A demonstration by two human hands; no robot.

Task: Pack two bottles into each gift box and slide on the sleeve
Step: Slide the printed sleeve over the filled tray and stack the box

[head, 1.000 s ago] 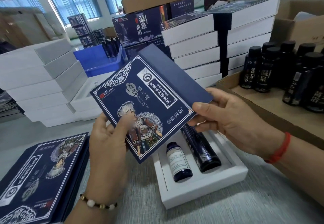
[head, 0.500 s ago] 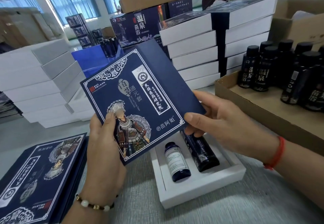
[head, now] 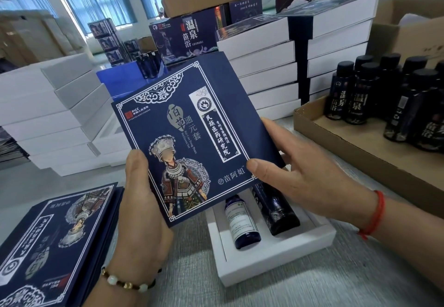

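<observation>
A dark blue printed sleeve [head: 189, 133] is held up in the air over the table. My left hand [head: 141, 210] grips its lower left edge, thumb on the printed face. My right hand [head: 295, 174] grips its right side, thumb on the front corner. Below it lies an open white gift box [head: 276, 261] with two bottles lying in it: a small blue bottle [head: 240, 222] with a pale label and a larger dark bottle [head: 276, 208]. The sleeve hides the box's far end and the bottle tops.
A stack of blue sleeves [head: 48, 241] lies at the lower left. White box stacks stand at left [head: 48, 114] and behind [head: 264, 66]. A cardboard tray [head: 348, 145] at right carries several dark bottles [head: 360, 95]. People work in the background.
Both hands have turned the sleeve more upright and squarer to me, and brought it lower and closer. The box and bottles have not moved.
</observation>
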